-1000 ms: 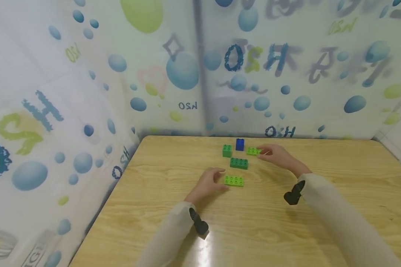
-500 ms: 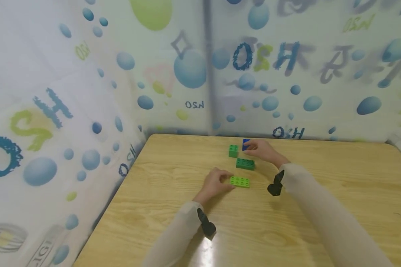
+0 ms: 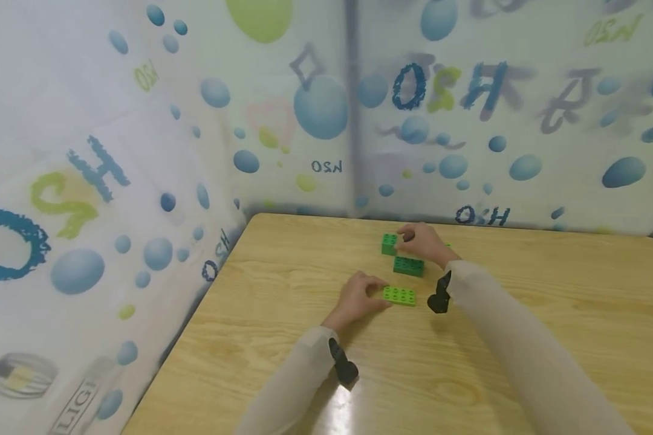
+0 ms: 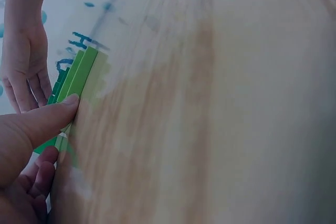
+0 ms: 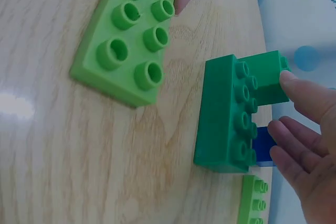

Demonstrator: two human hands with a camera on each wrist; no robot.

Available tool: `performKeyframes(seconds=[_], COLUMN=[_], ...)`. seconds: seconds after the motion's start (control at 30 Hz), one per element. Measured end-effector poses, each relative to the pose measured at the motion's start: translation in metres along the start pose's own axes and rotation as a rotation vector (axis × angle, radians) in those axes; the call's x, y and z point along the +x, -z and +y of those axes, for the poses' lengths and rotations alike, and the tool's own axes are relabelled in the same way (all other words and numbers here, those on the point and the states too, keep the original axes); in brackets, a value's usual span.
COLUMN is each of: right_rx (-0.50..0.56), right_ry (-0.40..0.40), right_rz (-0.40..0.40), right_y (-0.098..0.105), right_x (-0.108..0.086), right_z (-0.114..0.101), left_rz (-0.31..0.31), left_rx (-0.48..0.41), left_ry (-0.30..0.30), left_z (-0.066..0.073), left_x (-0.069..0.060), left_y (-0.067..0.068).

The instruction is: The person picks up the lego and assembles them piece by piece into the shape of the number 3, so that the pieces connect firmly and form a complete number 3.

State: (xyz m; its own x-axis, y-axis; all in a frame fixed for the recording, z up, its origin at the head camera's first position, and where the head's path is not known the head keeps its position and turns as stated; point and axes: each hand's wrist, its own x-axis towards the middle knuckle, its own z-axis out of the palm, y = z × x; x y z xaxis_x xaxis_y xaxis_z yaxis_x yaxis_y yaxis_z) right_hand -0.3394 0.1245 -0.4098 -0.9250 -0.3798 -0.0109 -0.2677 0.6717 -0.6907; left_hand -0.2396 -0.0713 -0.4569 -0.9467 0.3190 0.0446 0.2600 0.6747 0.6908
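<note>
Beside the left end of a flat light green brick (image 3: 399, 295) lies my left hand (image 3: 356, 298). It pinches that end between thumb and fingers; the left wrist view shows the thumb along the brick's edge. Farther back, my right hand (image 3: 421, 243) reaches over the bricks with thumb and fingers apart. In the right wrist view its thumb reaches the small green brick (image 5: 268, 77), and its fingers are near a blue brick (image 5: 264, 145). The head view mostly hides the blue brick behind this hand. A long dark green brick (image 3: 409, 266) sits between both hands.
A second light green brick (image 5: 251, 200) peeks out behind the right wrist in the head view. The wooden table (image 3: 283, 266) meets a patterned wall covering (image 3: 321, 187) at its back and left. Dark cameras are strapped to both wrists.
My right hand has moved left, from the far light green brick past the blue one to the small green brick. The left hand stays at the near light green brick. The head view has shifted slightly.
</note>
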Motion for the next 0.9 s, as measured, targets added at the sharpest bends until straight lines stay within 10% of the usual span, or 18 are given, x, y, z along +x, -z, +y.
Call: performKeyframes(seconds=[0.9], right_rx=[0.041], right_ry=[0.032], right_rz=[0.037], right_y=[0.0], right_x=[0.0], right_z=[0.0], left_rz=[-0.027], left_rx=[-0.031], left_ry=[0.008], left_z=[0.003], left_x=[0.003], left_y=[0.002])
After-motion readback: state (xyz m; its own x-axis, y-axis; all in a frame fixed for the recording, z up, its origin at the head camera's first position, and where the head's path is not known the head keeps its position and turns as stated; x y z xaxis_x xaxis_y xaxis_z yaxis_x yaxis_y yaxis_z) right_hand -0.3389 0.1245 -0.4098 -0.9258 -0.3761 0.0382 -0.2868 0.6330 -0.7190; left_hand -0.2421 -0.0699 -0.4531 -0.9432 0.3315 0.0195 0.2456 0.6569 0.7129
